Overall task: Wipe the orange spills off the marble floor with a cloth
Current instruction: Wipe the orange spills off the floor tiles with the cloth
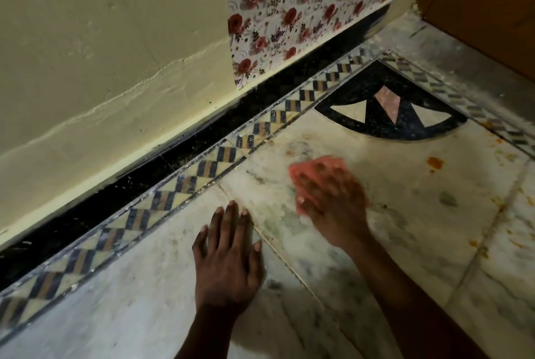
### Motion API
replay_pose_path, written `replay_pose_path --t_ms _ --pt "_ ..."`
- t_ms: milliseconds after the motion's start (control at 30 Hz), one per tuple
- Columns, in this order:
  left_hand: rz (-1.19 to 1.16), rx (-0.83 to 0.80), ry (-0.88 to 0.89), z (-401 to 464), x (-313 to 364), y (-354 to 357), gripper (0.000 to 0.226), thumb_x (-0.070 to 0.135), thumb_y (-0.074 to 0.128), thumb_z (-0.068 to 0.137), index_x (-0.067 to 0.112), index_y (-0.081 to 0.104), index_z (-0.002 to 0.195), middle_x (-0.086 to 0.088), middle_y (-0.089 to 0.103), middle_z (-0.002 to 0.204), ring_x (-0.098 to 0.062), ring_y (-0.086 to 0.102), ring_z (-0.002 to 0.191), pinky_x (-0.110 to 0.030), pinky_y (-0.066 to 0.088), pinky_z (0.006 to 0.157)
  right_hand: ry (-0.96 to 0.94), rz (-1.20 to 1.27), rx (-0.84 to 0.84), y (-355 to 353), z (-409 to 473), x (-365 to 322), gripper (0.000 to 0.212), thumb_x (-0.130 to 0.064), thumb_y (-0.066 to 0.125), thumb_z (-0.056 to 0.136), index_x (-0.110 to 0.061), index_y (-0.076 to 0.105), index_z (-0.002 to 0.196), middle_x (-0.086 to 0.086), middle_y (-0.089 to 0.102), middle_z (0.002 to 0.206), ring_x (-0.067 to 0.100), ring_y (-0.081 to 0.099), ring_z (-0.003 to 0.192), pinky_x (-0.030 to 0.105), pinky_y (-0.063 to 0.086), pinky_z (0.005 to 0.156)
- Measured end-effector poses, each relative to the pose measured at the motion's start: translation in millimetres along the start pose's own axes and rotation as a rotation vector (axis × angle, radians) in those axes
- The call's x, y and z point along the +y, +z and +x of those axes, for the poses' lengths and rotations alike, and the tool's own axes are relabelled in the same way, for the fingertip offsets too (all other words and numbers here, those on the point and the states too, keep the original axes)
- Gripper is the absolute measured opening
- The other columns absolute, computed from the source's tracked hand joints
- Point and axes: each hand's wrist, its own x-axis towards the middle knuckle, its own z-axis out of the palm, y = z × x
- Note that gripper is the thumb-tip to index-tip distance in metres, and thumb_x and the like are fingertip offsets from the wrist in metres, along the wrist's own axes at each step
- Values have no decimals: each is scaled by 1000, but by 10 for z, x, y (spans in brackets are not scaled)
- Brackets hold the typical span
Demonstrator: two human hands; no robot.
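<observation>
We press the soft, light pink cloth (311,169) flat under our right hand (333,199), fingers straight, our left hand (228,257) rests open beside it, and an orange spill (435,162) waits farther right.

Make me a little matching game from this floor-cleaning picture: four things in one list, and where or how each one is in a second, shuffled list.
Things:
1. salmon-pink wiping cloth
2. left hand
3. big orange spill blob
4. black quarter-circle marble inlay

Places or states:
A. lying flat on the pale marble floor, fingers spread, holding nothing
B. set into the floor's corner, with cream and pink triangles inside
C. under the blurred right hand, pressed to the floor
D. not yet wiped, on the floor to the right of the cloth

Pairs: 1-C, 2-A, 3-D, 4-B
</observation>
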Motion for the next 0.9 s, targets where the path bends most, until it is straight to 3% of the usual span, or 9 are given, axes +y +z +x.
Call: replay_pose_path --t_ms 100,167,267,400,467,533,600,700,900 --pt "-2 0 -4 0 -2 7 65 52 33 104 25 35 163 0 18 176 -21 12 164 -51 21 126 430 104 81 -104 478 166 63 -67 20 100 -59 2 160 -1 -1 177 42 -3 161 69 7 125" --pt "-7 -2 -4 13 10 10 65 51 32 104 25 35 163 0 18 176 -21 13 164 -50 21 126 574 230 82 -216 879 53 62 -63 24 106 -53 1 163 0 -7 177 43 -10 160 71 0 124" --pt "4 -15 1 5 1 3 64 51 32 105 25 34 164 0 17 176 -22 12 164 -51 21 126 406 153 -25 -219 1008 -210 62 -62 23 107 -52 -3 163 -5 -16 176 39 -14 161 70 -2 125" --pt "4 -13 0 4 5 -21 65 52 29 105 25 32 164 0 16 176 -21 11 164 -50 19 126 39 58 -28 -10 133 -154 60 -72 6 100 -61 -1 159 -11 -11 176 29 -12 163 62 -1 128" --pt "1 -8 5 8 12 -17 65 51 29 105 25 32 164 0 17 176 -21 12 164 -50 19 126 98 57 9 33 -274 87 60 -73 3 99 -64 2 158 -9 -2 177 32 -2 163 61 9 128" --pt "0 -2 2 2 3 -10 65 51 31 105 24 33 164 -1 19 176 -22 13 164 -49 19 126 308 87 -4 2 -252 331 63 -70 7 97 -62 0 159 -6 -3 177 35 -2 163 61 7 127" --pt "9 -9 3 1 0 -9 65 51 31 105 25 32 164 -1 18 176 -22 13 164 -49 17 126 515 144 35 -44 91 464 66 -69 8 95 -59 -2 160 0 -8 177 39 -8 162 67 1 126" --pt "16 -3 5 5 1 -6 65 51 32 105 25 33 164 -1 20 176 -23 15 163 -48 17 125 608 223 83 -216 788 477 63 -67 19 104 -53 1 162 6 -10 177 48 -11 159 76 0 122" --pt "13 -15 2 2 3 -13 65 53 30 105 25 33 164 -2 20 176 -24 16 163 -48 16 125 190 87 -67 -208 616 143 60 -65 22 105 -57 0 160 -8 -12 176 34 -12 162 69 -1 124"
